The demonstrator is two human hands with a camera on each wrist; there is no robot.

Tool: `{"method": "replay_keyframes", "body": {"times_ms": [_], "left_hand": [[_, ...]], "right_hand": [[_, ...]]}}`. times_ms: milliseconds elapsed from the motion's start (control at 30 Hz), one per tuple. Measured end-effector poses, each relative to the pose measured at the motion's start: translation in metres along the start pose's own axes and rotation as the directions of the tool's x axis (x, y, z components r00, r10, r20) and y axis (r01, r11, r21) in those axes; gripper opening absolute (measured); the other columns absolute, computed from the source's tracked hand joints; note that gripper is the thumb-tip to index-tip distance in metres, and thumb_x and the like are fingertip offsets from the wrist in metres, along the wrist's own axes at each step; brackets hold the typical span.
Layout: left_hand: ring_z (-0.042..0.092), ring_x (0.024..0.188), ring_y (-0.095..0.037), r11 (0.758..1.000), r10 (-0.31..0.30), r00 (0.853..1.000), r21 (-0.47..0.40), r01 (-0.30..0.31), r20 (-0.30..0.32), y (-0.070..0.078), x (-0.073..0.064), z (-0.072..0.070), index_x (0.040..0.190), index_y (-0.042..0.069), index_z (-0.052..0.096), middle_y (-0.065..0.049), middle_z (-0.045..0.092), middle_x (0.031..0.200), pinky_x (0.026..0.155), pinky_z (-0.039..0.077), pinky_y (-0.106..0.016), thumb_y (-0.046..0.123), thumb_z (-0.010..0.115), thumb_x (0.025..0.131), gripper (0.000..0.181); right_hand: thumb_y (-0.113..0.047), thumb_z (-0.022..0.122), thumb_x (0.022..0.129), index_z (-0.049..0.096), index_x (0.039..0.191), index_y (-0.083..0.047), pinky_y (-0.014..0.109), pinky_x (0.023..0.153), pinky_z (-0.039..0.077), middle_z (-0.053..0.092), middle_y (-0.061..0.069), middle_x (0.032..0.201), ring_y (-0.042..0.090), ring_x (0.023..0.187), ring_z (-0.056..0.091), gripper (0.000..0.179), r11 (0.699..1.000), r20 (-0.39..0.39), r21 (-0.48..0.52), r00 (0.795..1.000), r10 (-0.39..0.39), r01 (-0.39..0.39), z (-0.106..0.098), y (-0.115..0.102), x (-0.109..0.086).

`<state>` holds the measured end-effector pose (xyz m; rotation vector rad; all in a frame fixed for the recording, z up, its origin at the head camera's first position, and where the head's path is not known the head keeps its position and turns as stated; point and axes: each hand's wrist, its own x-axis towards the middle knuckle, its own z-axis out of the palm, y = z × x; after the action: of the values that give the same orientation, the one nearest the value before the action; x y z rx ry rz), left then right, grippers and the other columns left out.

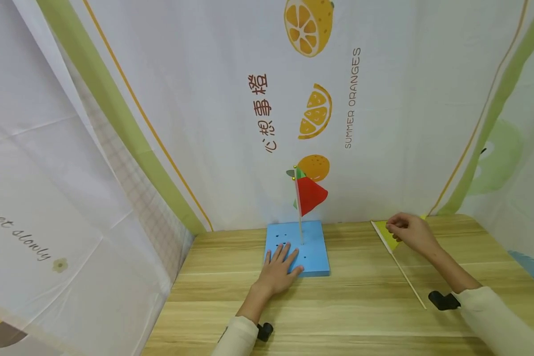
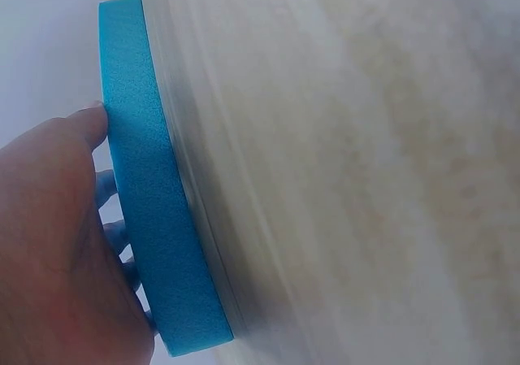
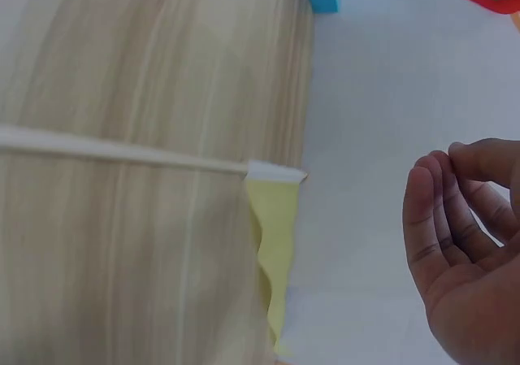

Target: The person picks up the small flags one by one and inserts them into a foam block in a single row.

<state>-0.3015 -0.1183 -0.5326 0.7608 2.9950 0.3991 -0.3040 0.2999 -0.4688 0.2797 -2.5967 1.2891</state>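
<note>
- White curtain [image 1: 218, 113] printed with oranges hangs beyond both hands; pale wood-grain tabletop [image 1: 356, 301] under them.
- Left hand [image 1: 276, 277]: fingers spread, lying on a flat blue rectangular block [image 1: 314, 242], not wrapped round it. Probably bracing it against sliding.
- Block has small dark holes near those fingertips, likely sized for sticks.
- Red flag [image 1: 310, 196] on a thin pale stick stands nearly upright in the block, just past the left hand; some green shows by it.
- Right hand [image 1: 411, 233]: raised, fingers bent in, thumb up against the fingertips, nothing visible between. Right wrist view puts it apart from the flag next to it.
- That one: yellow flag [image 1: 383, 227] on a pale wooden stick [image 1: 407, 280], lying on the tabletop by the right hand, stick running back toward the person. Presumably laid there for easy reach.
- Looks: thin, wavy free edge, white strip along the stick. Cloth or paper, can't tell.
</note>
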Motion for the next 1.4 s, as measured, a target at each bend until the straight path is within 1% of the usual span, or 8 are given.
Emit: {"method": "replay_keyframes", "body": {"times_ms": [300,467,600,700,833,967,1167,1400], "left_hand": [[0.019,0.166,-0.038,1.000,0.003,1.000,0.001,-0.003,-0.005,-0.001,0.002,0.001,0.168,0.020,0.037,-0.012,0.025,0.178,0.132,0.017,-0.067,0.052,0.045,0.113,0.065],[0.018,0.166,-0.037,1.000,-0.005,1.000,-0.003,0.005,0.004,-0.001,0.001,0.000,0.169,0.021,0.036,-0.011,0.024,0.178,0.132,0.016,-0.066,0.053,0.044,0.113,0.065],[0.020,0.166,-0.038,1.000,0.004,1.000,0.006,-0.004,-0.007,-0.002,0.001,0.000,0.168,0.020,0.037,-0.012,0.025,0.178,0.131,0.017,-0.067,0.053,0.045,0.113,0.065],[0.020,0.165,-0.039,1.000,0.011,1.000,0.011,-0.011,-0.012,-0.003,0.001,0.001,0.168,0.019,0.037,-0.013,0.026,0.177,0.131,0.018,-0.068,0.053,0.045,0.112,0.065],[0.019,0.166,-0.037,1.000,0.005,1.000,-0.004,-0.005,-0.003,-0.002,0.001,0.000,0.168,0.020,0.037,-0.012,0.024,0.178,0.132,0.016,-0.067,0.053,0.045,0.112,0.066],[0.017,0.167,-0.035,1.000,-0.005,1.000,-0.012,0.005,0.005,0.000,0.000,-0.001,0.169,0.021,0.036,-0.010,0.023,0.179,0.133,0.015,-0.064,0.054,0.044,0.112,0.066],[0.018,0.167,-0.036,1.000,-0.003,1.000,-0.003,0.003,0.005,0.001,0.000,-0.002,0.169,0.021,0.036,-0.010,0.024,0.178,0.133,0.015,-0.065,0.053,0.044,0.112,0.065],[0.018,0.167,-0.036,1.000,-0.009,1.000,-0.006,0.009,0.011,0.002,-0.001,-0.003,0.169,0.021,0.036,-0.010,0.023,0.179,0.133,0.015,-0.064,0.053,0.044,0.113,0.065]], "right_hand": [[-0.010,0.066,0.105,0.070,0.110,0.010,0.032,0.060,0.061,0.074,0.015,0.089,0.012,0.067,0.068,0.021,0.998,0.065,-0.052,0.997,0.048,-0.045,-0.008,0.019,-0.016],[-0.005,0.067,0.102,0.071,0.106,0.010,0.033,0.057,0.059,0.073,0.015,0.084,0.020,0.065,0.068,0.016,0.996,0.137,-0.076,0.989,0.061,-0.051,-0.004,0.030,-0.023],[-0.007,0.068,0.102,0.072,0.103,0.010,0.030,0.054,0.056,0.070,0.010,0.078,0.018,0.063,0.065,0.017,0.992,0.184,-0.112,0.980,0.075,-0.055,0.002,0.038,-0.028],[-0.009,0.068,0.101,0.073,0.104,0.008,0.027,0.054,0.051,0.067,0.005,0.073,0.012,0.059,0.060,0.018,0.983,0.191,-0.176,0.978,0.082,-0.048,0.007,0.042,-0.031],[-0.010,0.068,0.100,0.073,0.098,0.003,0.027,0.055,0.046,0.064,0.002,0.069,0.012,0.058,0.055,0.015,0.967,0.182,-0.248,0.978,0.098,-0.050,0.011,0.044,-0.036],[-0.015,0.069,0.100,0.068,0.087,-0.002,0.028,0.053,0.046,0.062,0.001,0.066,0.015,0.059,0.057,0.018,0.961,0.190,-0.256,0.970,0.155,-0.104,0.014,0.045,-0.038],[-0.023,0.074,0.097,0.063,0.081,-0.006,0.030,0.052,0.044,0.061,0.000,0.062,0.017,0.058,0.055,0.026,0.956,0.216,-0.251,0.953,0.211,-0.155,0.018,0.050,-0.040],[-0.013,0.069,0.094,0.063,0.076,-0.006,0.029,0.052,0.047,0.063,0.001,0.065,0.015,0.056,0.057,0.020,0.955,0.229,-0.248,0.948,0.221,-0.163,0.020,0.046,-0.040]]}}
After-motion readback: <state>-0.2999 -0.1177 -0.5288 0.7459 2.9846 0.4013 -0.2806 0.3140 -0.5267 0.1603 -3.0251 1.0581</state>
